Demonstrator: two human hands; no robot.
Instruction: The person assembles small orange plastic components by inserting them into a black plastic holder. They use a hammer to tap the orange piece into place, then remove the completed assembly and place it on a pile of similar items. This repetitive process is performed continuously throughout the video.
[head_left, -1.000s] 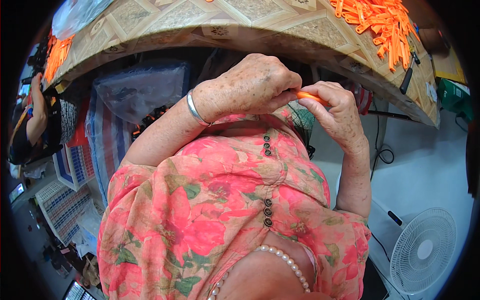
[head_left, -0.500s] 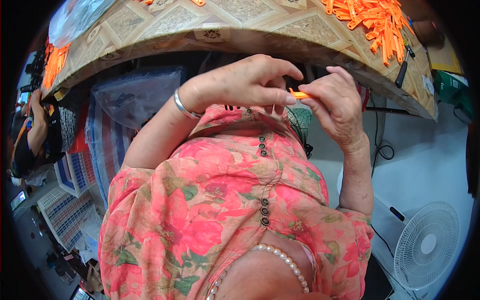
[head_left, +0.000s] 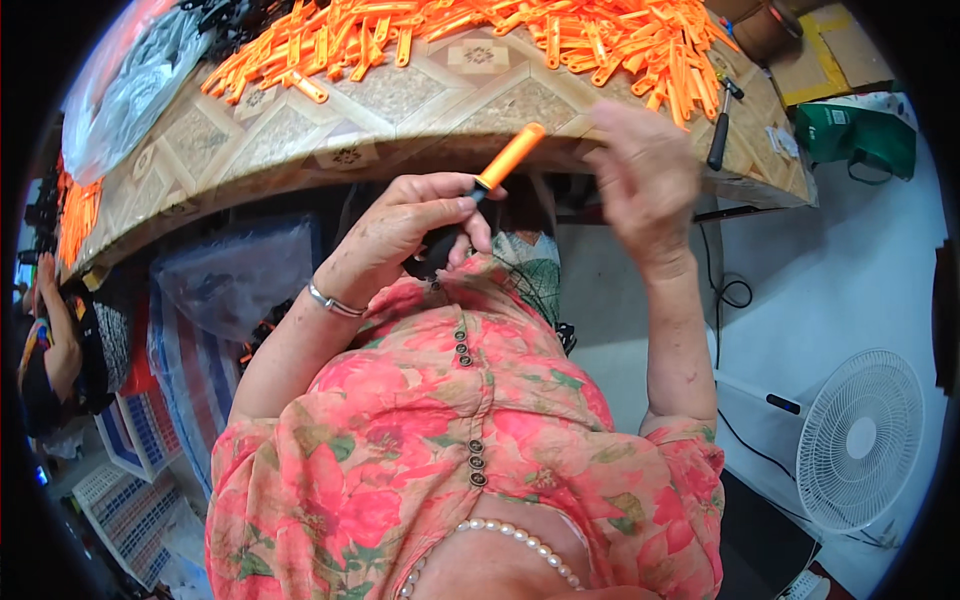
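Observation:
My left hand (head_left: pixel 425 215) pinches a slim orange plastic handle (head_left: pixel 512 160) between thumb and fingers. A dark grey or black piece shows at its lower end, partly covered by the fingertips. The handle tilts up to the right, just off the table's near edge. My right hand (head_left: pixel 645 185) is raised to the right of it, apart from the handle. Motion blurs its fingers, so whether it holds anything is unclear. Many similar orange plastic pieces (head_left: pixel 640 45) lie heaped along the far part of the patterned table (head_left: pixel 480 85).
A black-handled tool (head_left: pixel 719 140) lies at the table's right end, near a cardboard box (head_left: pixel 830 50) and a green bag (head_left: pixel 855 140). Plastic bags (head_left: pixel 140 90) cover the left end. A white fan (head_left: pixel 860 438) stands at right. Another person's arm (head_left: pixel 62 330) shows at far left.
The view has tilted up, showing more of the table. The orange handle has passed from my right hand to my left, its dark end now visible. My right hand has come away.

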